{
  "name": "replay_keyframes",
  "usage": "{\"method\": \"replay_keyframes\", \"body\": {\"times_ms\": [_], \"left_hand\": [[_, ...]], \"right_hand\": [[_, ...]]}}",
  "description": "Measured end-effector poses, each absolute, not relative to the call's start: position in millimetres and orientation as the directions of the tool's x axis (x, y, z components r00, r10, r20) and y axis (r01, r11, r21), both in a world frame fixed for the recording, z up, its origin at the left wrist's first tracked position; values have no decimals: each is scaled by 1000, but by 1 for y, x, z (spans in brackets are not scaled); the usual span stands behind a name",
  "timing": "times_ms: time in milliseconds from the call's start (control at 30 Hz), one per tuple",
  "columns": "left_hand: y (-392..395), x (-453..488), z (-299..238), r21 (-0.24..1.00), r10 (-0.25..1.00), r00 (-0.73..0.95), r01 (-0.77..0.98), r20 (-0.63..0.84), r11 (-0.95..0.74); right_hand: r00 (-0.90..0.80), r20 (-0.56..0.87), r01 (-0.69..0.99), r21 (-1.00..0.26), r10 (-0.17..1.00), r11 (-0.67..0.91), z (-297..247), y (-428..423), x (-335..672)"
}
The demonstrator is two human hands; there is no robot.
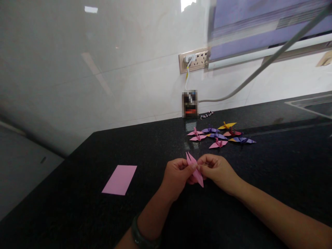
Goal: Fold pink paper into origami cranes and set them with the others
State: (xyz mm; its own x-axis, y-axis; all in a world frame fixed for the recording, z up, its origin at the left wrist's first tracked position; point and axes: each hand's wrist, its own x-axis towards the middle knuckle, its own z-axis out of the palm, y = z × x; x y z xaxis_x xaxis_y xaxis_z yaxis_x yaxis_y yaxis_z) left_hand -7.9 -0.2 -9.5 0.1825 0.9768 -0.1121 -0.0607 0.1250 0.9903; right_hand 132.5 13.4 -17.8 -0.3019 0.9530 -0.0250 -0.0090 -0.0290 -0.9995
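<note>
Held between both hands over the black countertop [77, 204]: pink origami piece [199, 176], slim and tilted, two narrow points at the far end, one broader point at the near end. Left hand [177, 176]: closed on the piece, thumb pressed across its middle, remaining fingers curled beneath. Right hand [219, 171]: thumb and index finger pinched on the right edge of the mid-section, other fingers curled inward and partly hidden. On the left wrist: dark bangle [137, 235]. Left of the left hand, well apart and flat on the countertop: pink paper sheet [119, 180]. Beyond the hands, in a loose cluster: eight paper cranes [218, 144], wings spread, in pink, purple, yellow and red; yellow wingtips on two purple examples. Behind the cluster: beaded strand [206, 115]. Just beside the strand, upright near the wall [129, 86]: rectangular object [190, 103], face obscured by pixelation. Above: socket panel [201, 59] with white plug [190, 58] inserted.
</note>
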Motion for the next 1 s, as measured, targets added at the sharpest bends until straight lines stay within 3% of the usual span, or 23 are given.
{"method": "replay_keyframes", "body": {"times_ms": [333,733,1000], "left_hand": [[0,-13,-6,994,975,216,-79,-54,72],[0,-14,-3,985,979,171,117,109,-130],[-4,-11,-1,999,979,199,33,-31,25]], "right_hand": [[-426,-22,-192,-975,905,-113,-16,13,135],[-425,63,-225,-974,903,-38,-17,16,136],[-387,74,-217,-976,919,-13,-17,14,135]]}}
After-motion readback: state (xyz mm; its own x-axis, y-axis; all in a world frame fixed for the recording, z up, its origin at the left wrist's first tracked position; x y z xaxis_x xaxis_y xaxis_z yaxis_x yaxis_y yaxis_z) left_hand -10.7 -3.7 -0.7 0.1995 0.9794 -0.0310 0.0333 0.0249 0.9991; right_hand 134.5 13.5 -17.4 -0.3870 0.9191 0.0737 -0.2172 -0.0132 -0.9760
